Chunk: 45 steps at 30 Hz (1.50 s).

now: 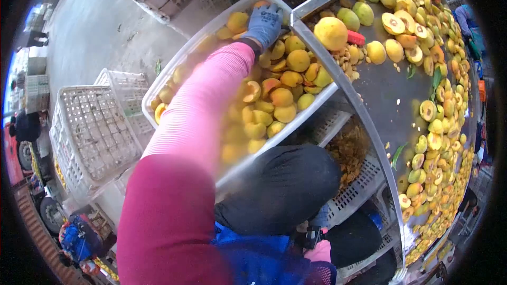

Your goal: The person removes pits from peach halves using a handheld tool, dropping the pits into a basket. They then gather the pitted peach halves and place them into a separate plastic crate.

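My left hand [265, 24], in a blue-grey glove, is at the far end of a white plastic crate [182, 55]. Its fingers are stretched over the fruit, next to an orange-yellow piece. Yellow peaches [282, 97], many of them cut in halves, fill the crate; my pink sleeve hides part of them. Down by my dark-trousered knee is my right hand [320, 218], where only a bit of glove shows below a black device [313, 236] on the wrist. Its fingers are hidden, so what it holds cannot be seen.
To the right, a metal table [385, 92] with a raised rim bears peach halves [435, 126], whole peaches, loose pits and a red object [355, 37]. Under it stands a perforated crate [356, 190] holding brownish scraps. White crates [95, 132] stand at left; another person [82, 237] is lower left.
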Each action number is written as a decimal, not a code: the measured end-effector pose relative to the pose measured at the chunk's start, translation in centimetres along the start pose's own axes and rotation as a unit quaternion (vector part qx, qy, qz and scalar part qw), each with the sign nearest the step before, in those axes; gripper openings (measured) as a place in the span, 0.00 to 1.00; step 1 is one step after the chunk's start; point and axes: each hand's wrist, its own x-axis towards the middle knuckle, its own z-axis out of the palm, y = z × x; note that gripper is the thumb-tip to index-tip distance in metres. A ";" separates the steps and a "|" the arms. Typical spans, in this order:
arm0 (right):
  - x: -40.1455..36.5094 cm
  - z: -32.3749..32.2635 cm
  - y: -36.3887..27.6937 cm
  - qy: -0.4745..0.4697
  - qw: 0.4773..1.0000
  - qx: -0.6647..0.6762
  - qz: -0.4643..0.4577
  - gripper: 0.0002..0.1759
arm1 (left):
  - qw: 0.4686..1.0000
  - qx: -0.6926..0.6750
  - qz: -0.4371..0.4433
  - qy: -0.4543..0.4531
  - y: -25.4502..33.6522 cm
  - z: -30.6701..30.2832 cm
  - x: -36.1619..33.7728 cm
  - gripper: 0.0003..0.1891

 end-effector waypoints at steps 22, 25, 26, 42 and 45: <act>7.2 -0.6 2.2 -0.079 0.978 0.040 -0.190 0.21 | 0.991 0.038 0.075 -0.105 2.7 2.0 -4.4 0.40; 6.5 0.9 0.7 -0.104 0.962 -0.062 -0.244 0.20 | 0.983 0.068 0.095 -0.138 2.5 0.0 -3.5 0.39; 5.1 0.8 0.0 -0.102 0.957 -0.085 -0.259 0.20 | 0.979 0.073 0.103 -0.158 2.7 -0.5 -3.2 0.39; 5.5 -0.3 0.4 -0.129 0.963 0.187 -0.142 0.22 | 0.985 -0.074 0.147 -0.050 4.7 -6.6 -24.3 0.35; 2.8 0.2 0.1 -0.105 0.971 0.126 -0.176 0.22 | 0.994 -0.090 0.057 0.003 6.1 -9.6 -28.8 0.34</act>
